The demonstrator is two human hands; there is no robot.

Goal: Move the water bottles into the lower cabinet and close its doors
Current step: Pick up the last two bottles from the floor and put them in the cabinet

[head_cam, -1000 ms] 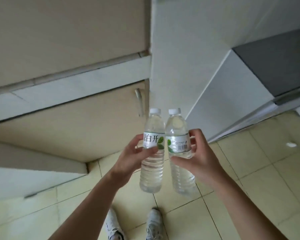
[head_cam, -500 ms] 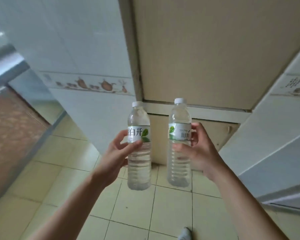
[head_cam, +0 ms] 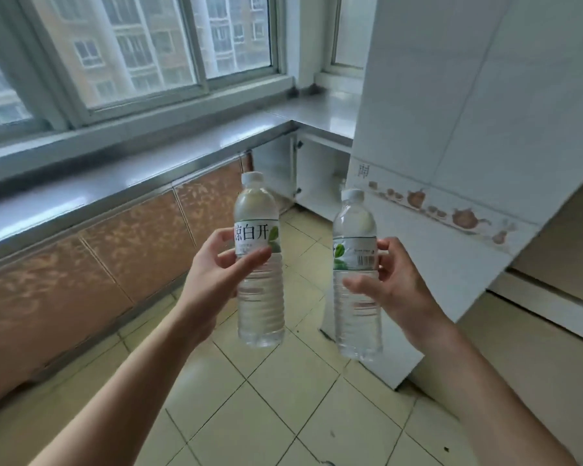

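I hold two clear water bottles with white caps and green-leaf labels upright in front of me. My left hand (head_cam: 216, 274) grips the left bottle (head_cam: 259, 297) at its label. My right hand (head_cam: 394, 284) grips the right bottle (head_cam: 355, 317) at its label. Beyond them, in the far corner under the counter, a white lower cabinet (head_cam: 320, 176) stands open, with its inside showing between the bottles.
A steel counter (head_cam: 132, 176) runs along the left under large windows, with brown patterned doors (head_cam: 81, 264) below it. A white tiled wall block (head_cam: 451, 163) juts out on the right. A beige cabinet (head_cam: 552, 331) stands at far right. The floor is pale yellow tile (head_cam: 283, 398).
My view has swung left, from the beige cabinet and tiled wall to the window counter and the open corner cabinet. The two bottles have moved further apart, both still held.
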